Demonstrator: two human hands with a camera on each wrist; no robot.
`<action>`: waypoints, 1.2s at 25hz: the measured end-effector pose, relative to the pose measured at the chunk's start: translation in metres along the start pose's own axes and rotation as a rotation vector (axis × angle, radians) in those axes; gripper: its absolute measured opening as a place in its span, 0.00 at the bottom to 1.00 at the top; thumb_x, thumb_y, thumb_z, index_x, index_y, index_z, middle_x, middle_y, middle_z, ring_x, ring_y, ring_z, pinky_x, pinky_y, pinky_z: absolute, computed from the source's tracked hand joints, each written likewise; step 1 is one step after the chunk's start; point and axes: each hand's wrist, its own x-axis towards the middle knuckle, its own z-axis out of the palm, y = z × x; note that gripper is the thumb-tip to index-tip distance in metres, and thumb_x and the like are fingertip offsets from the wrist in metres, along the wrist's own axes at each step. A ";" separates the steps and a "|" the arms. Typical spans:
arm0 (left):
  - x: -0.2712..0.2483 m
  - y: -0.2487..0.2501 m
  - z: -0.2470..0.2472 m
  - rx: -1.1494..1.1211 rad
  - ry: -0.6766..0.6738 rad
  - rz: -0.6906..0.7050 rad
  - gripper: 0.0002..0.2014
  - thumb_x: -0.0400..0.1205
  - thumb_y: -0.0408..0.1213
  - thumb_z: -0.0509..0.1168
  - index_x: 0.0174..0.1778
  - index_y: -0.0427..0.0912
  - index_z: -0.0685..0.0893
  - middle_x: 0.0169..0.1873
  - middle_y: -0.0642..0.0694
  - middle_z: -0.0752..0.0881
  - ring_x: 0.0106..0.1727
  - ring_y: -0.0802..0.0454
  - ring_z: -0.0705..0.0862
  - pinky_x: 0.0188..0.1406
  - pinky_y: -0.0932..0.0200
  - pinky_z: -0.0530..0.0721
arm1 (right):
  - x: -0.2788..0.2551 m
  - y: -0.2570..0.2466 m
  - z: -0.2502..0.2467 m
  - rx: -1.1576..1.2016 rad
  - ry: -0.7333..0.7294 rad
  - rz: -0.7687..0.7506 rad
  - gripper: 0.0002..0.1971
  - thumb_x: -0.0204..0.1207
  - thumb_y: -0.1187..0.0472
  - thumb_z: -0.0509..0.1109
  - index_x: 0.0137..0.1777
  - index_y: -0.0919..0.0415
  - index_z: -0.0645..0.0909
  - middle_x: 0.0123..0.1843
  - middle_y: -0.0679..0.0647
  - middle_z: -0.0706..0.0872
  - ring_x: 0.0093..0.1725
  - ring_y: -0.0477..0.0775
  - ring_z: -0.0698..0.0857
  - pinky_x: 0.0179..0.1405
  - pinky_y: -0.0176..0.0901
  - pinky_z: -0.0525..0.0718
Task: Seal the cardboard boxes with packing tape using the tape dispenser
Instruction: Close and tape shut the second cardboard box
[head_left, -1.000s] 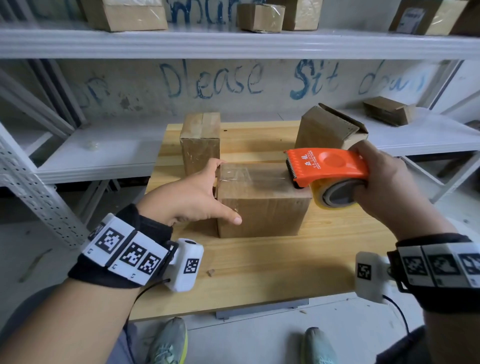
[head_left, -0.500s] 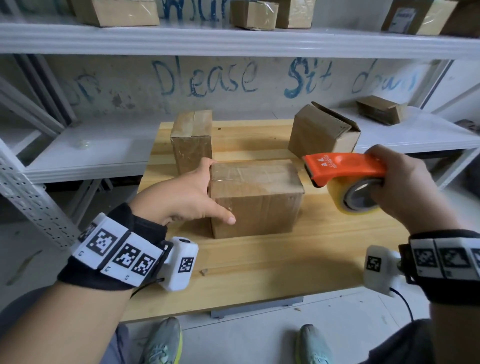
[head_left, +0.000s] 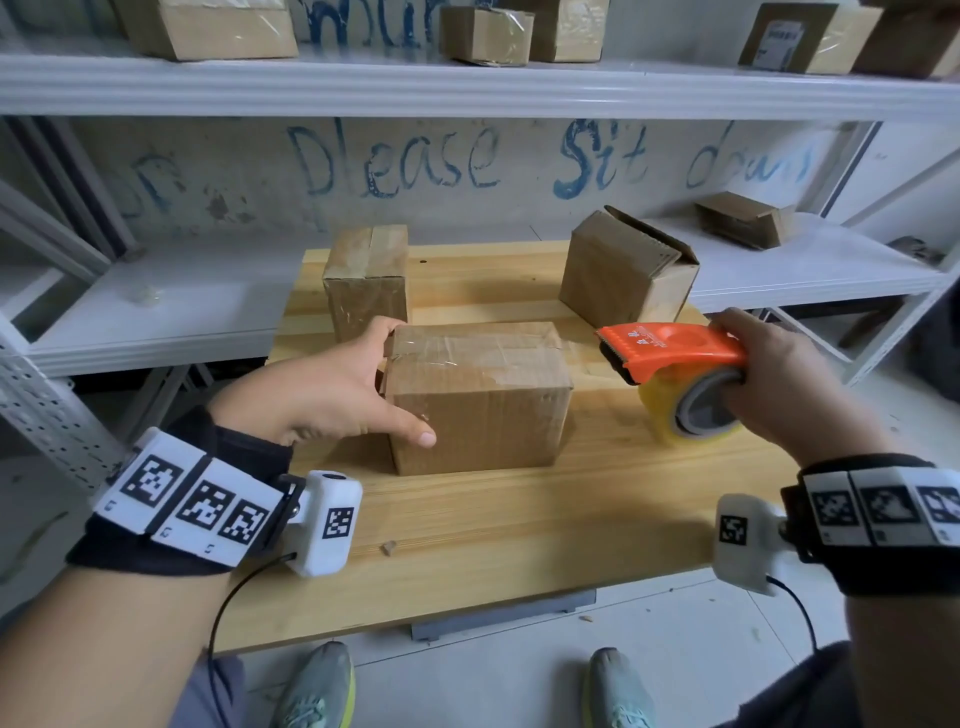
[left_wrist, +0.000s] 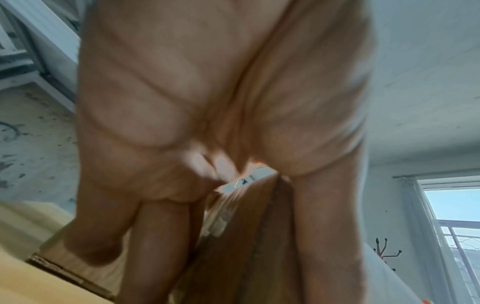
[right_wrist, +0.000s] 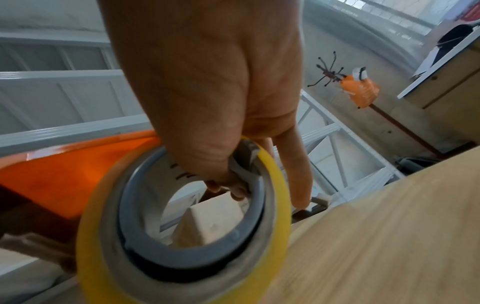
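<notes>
Box (head_left: 478, 410), left edge braced by flat left hand (head_left: 322, 395); right hand (head_left: 784, 384) grips dispenser (head_left: 670, 345) nearby.

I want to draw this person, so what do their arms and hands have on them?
Both forearms are bare, no sleeves or gloves. Each wrist wears a black band carrying white tags printed with black square codes. A white boxy camera unit with a small code sticker sits by the left hand and another by the right hand, each trailing a thin black cable.

Three cardboard boxes (head_left: 478, 395) (head_left: 366, 283) (head_left: 623, 270) on the table (head_left: 493, 545) (one open-flapped), one tape dispenser (head_left: 670, 345).
</notes>
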 end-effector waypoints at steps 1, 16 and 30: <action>-0.001 0.000 -0.001 0.004 0.006 0.000 0.59 0.59 0.50 0.88 0.79 0.67 0.55 0.65 0.52 0.82 0.66 0.51 0.82 0.76 0.44 0.75 | -0.001 0.004 -0.002 -0.017 -0.006 0.032 0.28 0.60 0.78 0.73 0.61 0.60 0.81 0.43 0.60 0.82 0.39 0.60 0.74 0.40 0.45 0.71; 0.001 0.006 0.006 0.010 0.022 -0.019 0.59 0.62 0.48 0.87 0.81 0.65 0.52 0.72 0.45 0.77 0.69 0.44 0.78 0.72 0.41 0.77 | 0.008 -0.061 0.001 -0.211 0.072 -0.184 0.17 0.62 0.79 0.71 0.50 0.66 0.77 0.40 0.59 0.74 0.34 0.61 0.74 0.37 0.49 0.70; -0.006 0.011 0.001 0.043 0.042 -0.050 0.55 0.66 0.48 0.85 0.81 0.58 0.53 0.65 0.52 0.81 0.64 0.49 0.80 0.67 0.48 0.79 | 0.001 -0.050 0.006 -0.226 -0.084 0.125 0.11 0.71 0.70 0.64 0.49 0.56 0.79 0.44 0.61 0.82 0.45 0.65 0.80 0.42 0.54 0.81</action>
